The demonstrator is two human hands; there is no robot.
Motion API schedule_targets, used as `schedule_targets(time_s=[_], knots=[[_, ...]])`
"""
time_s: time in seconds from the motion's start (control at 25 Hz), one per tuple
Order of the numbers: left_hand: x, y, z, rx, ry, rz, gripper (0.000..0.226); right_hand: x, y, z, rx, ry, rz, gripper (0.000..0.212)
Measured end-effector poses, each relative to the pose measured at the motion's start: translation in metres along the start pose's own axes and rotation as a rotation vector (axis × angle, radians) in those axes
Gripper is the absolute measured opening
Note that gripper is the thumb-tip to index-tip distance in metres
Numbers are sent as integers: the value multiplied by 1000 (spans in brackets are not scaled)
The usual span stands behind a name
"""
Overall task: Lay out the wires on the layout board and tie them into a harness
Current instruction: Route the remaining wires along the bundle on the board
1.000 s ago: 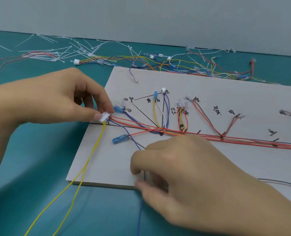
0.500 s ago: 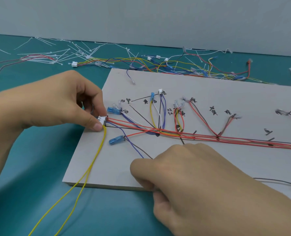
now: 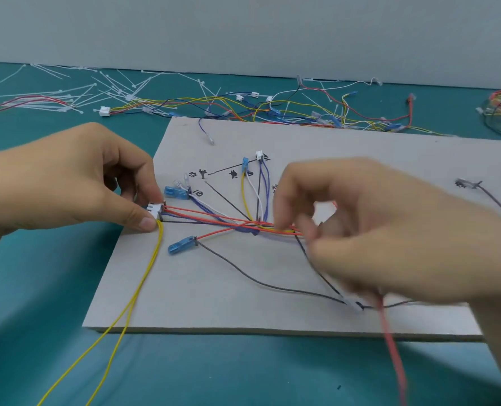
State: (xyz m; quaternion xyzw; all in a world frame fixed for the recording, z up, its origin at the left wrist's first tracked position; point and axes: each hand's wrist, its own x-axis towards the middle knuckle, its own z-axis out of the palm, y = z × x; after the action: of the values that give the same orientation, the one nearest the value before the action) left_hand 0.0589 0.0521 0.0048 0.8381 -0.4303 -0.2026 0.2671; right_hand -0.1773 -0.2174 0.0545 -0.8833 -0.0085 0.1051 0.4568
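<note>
A grey layout board (image 3: 214,303) lies flat on a teal tabletop (image 3: 38,288), with handwritten labels and drawn lines marking where each wire should run. Along its middle, red, orange, blue, yellow and dark wires (image 3: 228,222) gather into one trunk, and short branches fan upward to small blue and white plugs set by their labels.

At the board's left edge sits a white connector (image 3: 155,210). The left hand (image 3: 67,183) pinches it between thumb and forefinger, the other fingers curled, probably to pin that end in place while the wires are arranged. Two yellow wires (image 3: 132,303) drop from the connector, cross the board's near-left corner and trail off over the tabletop toward the viewer.

The right hand (image 3: 375,244) hovers over the trunk to the right of centre, blurred, its fingers bent close together. It seems to be holding a thin wire, and a red wire (image 3: 392,353) hangs below it, but the grip cannot be made out clearly.

Behind the board, loose wires and white cable ties (image 3: 117,89) are scattered.
</note>
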Motion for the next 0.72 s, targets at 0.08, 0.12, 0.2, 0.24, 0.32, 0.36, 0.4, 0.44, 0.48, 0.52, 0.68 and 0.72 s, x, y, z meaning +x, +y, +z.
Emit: schedule_targets(time_s=[0.08, 0.12, 0.2, 0.24, 0.32, 0.36, 0.4, 0.44, 0.48, 0.52, 0.68, 0.72], knots=[[0, -3, 1, 13, 1, 2, 52, 0, 6, -16, 99, 67, 51, 27], [0, -4, 1, 19, 1, 1, 52, 0, 11, -25, 88, 94, 77, 23], [0, -8, 0, 46, 8, 12, 52, 1, 19, -35, 11, 72, 151, 15], [0, -10, 0, 64, 12, 22, 50, 2, 21, -36, -26, 24, 179, 11], [1, -14, -1, 89, 25, 35, 48, 6, 24, -33, -112, -24, 201, 6], [2, -16, -2, 94, 31, 40, 46, 7, 26, -34, -127, -10, 207, 7], [2, -16, -2, 94, 34, 45, 45, 7, 27, -37, -123, 19, 219, 8], [2, -16, -3, 94, 36, 50, 44, 6, 27, -41, -113, 42, 230, 11], [1, -15, -3, 96, 43, 55, 43, 5, 27, -44, -110, 50, 243, 13], [1, -14, -4, 101, 56, 58, 43, 4, 27, -45, -102, 41, 253, 14], [1, -4, -1, 104, 109, 73, 47, 5, 31, -45, -41, -49, 319, 19], [1, -1, 1, 97, 110, 88, 48, 5, 32, -46, -37, -47, 329, 21]])
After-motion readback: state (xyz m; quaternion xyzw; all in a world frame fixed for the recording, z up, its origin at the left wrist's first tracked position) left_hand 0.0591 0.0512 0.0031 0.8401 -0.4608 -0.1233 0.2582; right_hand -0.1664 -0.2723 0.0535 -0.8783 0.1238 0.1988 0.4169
